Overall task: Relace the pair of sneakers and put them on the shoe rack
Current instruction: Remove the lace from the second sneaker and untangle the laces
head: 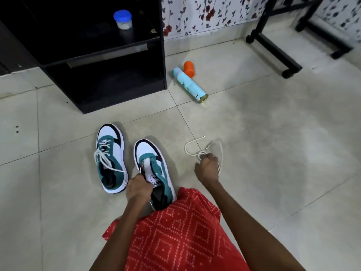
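Note:
Two teal, white and black sneakers stand on the tiled floor, toes pointing away from me. The left sneaker [111, 159] has a white lace threaded loosely through it. The right sneaker [152, 165] has no lace; my left hand [139, 189] grips it at the tongue and collar. A loose white lace [195, 148] lies on the floor to the right, and my right hand [208, 169] is closed around part of it. The black shoe rack [125, 79] stands behind the sneakers.
A jar with a blue lid [122, 19] sits on the rack's upper shelf. A pale blue spray can [189, 85] lies on the floor beside an orange cap [189, 69]. Black furniture legs on wheels [273, 47] stand at the back right. My red patterned garment [175, 231] covers the foreground.

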